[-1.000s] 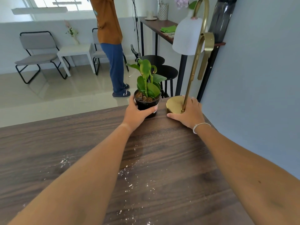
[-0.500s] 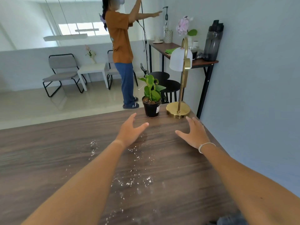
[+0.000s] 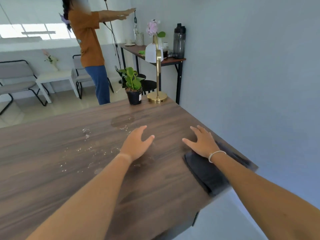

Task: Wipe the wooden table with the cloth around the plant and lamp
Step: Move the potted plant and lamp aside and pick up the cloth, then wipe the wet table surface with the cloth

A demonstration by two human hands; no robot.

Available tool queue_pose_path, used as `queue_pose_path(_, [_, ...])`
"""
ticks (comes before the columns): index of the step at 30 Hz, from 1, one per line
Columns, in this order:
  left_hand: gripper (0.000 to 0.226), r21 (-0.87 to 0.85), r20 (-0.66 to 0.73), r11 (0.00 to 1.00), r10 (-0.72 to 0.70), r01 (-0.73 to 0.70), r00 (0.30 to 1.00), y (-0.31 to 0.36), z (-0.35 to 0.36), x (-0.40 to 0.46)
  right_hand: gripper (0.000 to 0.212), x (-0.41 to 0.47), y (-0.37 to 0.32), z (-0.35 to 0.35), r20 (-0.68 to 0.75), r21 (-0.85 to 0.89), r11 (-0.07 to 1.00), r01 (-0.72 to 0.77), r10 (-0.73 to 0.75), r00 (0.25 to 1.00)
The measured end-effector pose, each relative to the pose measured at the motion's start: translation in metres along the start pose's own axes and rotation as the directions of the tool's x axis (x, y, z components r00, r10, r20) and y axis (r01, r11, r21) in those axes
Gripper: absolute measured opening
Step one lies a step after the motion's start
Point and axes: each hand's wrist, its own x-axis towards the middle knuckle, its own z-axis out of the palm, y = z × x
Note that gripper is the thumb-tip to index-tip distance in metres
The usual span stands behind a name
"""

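The dark wooden table [image 3: 52, 170] fills the lower view, speckled with white crumbs and wet spots [image 3: 90, 149] left of centre. A small green plant in a black pot [image 3: 134, 97] and a gold lamp with a white shade [image 3: 157, 98] stand side by side at the far right corner. A folded dark grey cloth [image 3: 206, 172] lies at the table's right edge, partly under my right wrist. My left hand [image 3: 136, 144] hovers open over the table's middle. My right hand [image 3: 200, 141] is open, fingers spread, just beyond the cloth.
A blue-grey wall [image 3: 251, 84] runs along the table's right side. Beyond the far edge a person in an orange top [image 3: 90, 45] stands reaching up. A narrow side table [image 3: 155, 59] with a bottle and flowers, black stools and grey chairs [image 3: 15, 80] stand further back.
Both hands let go of the plant pot and lamp base and drew back toward me. The view pulled back and down, bringing the cloth into sight under my right wrist.
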Motion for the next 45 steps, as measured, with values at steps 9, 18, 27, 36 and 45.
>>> queue_pose_path(9, [0.052,0.069,0.066,0.99,0.119,-0.124,0.991,0.019,0.031,-0.071,0.068,-0.091,0.023,-0.013,-0.116,-0.052,0.996,-0.078,0.071,0.991])
queue_pose_path(18, [0.053,0.13,0.187,0.992,-0.03,0.006,0.982,0.061,0.067,-0.055,0.075,-0.084,0.045,-0.03,-0.074,-0.146,0.951,-0.273,0.264,0.962])
queue_pose_path(27, [0.02,0.113,0.306,0.993,-0.078,0.045,0.949,0.08,0.077,-0.011,0.022,-0.023,0.039,-0.047,0.059,0.217,0.943,-0.252,0.245,0.968])
queue_pose_path(36, [0.013,-0.366,-0.098,0.911,-0.24,0.189,0.966,0.051,-0.022,0.022,0.027,0.049,-0.07,-0.035,-0.014,0.447,0.894,0.031,-0.028,1.0])
queue_pose_path(45, [0.02,-0.441,-0.21,0.875,-0.319,0.201,0.924,-0.045,-0.122,0.065,0.043,0.129,-0.197,0.02,-0.04,0.376,0.914,0.152,-0.148,0.988])
